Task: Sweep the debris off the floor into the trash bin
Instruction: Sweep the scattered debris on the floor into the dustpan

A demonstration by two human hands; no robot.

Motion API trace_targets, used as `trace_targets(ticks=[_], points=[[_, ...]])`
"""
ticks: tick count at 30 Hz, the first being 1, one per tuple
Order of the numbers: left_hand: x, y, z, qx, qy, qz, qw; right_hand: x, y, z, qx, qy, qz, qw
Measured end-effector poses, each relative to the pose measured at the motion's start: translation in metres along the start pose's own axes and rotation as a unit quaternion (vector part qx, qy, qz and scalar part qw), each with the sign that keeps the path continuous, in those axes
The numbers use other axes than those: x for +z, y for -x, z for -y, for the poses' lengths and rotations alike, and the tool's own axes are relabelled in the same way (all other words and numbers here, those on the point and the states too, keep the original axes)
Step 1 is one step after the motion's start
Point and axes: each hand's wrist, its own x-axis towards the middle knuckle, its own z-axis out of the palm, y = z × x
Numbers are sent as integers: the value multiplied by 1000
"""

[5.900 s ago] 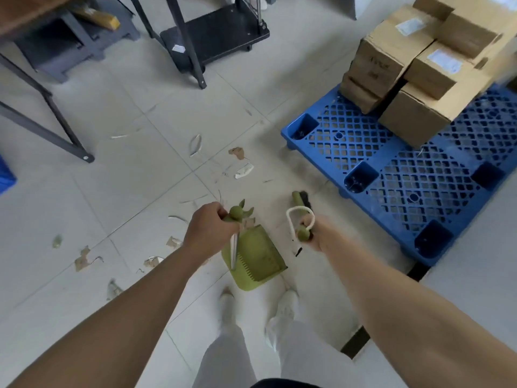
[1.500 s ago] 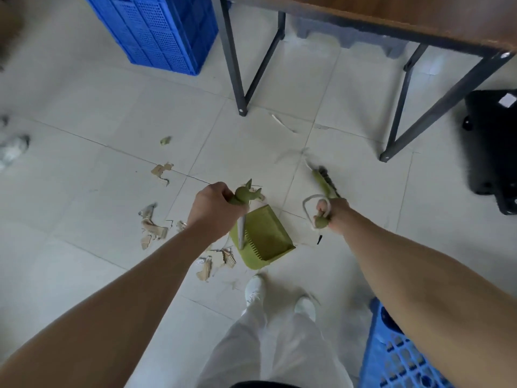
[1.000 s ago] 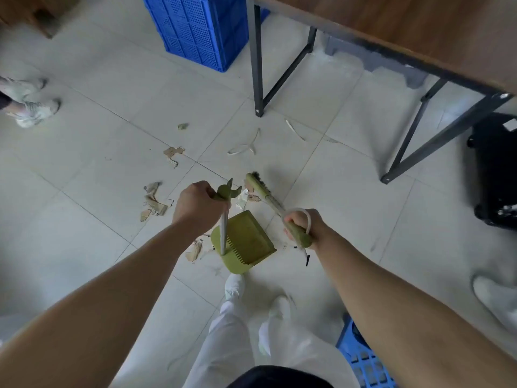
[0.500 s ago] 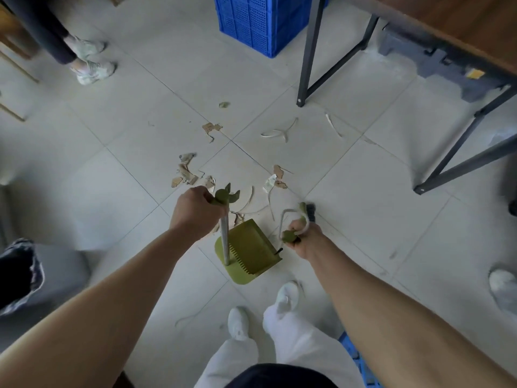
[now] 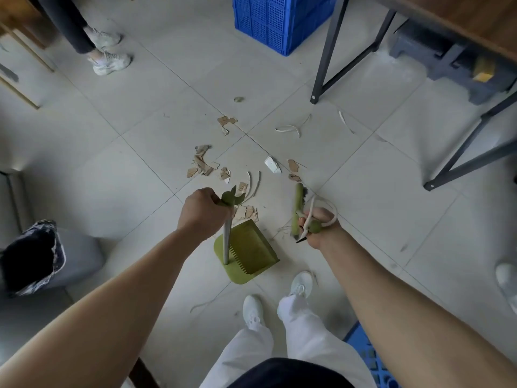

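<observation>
- Left hand (image 5: pixel 200 212): fingers curled tight round the top of the dustpan (image 5: pixel 249 253) pole, just below its green knob. Pole is upright and the pan sits flat on the tiled floor (image 5: pixel 117 169), in front of the person's white shoes (image 5: pixel 253 310).
- Right hand (image 5: pixel 319 228): fist closed round the handle end of the green broom (image 5: pixel 297 208), with a white cord loop over the knuckles. Broom head is down at the floor, just right of the pan, with dark bristles showing on its right side.
- Debris (image 5: pixel 202 165): torn cardboard scraps and white strips scattered on the tiles beyond the pan. One small heap (image 5: pixel 246 212) lies right at the pan's far edge, between pan and left hand. More scraps near the broom head; thin white strips (image 5: pixel 291 129) further out, towards the table leg (image 5: pixel 327 51).
- Inside of pan: cannot tell if any debris lies in it.
- Trash bin (image 5: pixel 36 256): grey, with a dark bag liner, at the left edge, well apart from the pan.
- Also noted: blue crate (image 5: pixel 279 21) at top, a second person's trainers (image 5: pixel 109 60) upper left.
</observation>
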Motion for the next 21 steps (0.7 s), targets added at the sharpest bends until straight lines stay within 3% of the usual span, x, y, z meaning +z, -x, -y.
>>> trace_targets(ticks=[5,11,15,21], points=[[-15,2,23,3,4,-8,1000,11,19,-21,17,-6,-34,999],[-25,-3,34,-9,6,-9,1000,57,10,-61,54,10,28,998],[-27,-12,30,-11,23,-11,1000,56,-8,-47,46,-82,42,995],[-15,-27,-3,13,39,6,999,34,-9,-5,8,-121,22,992]])
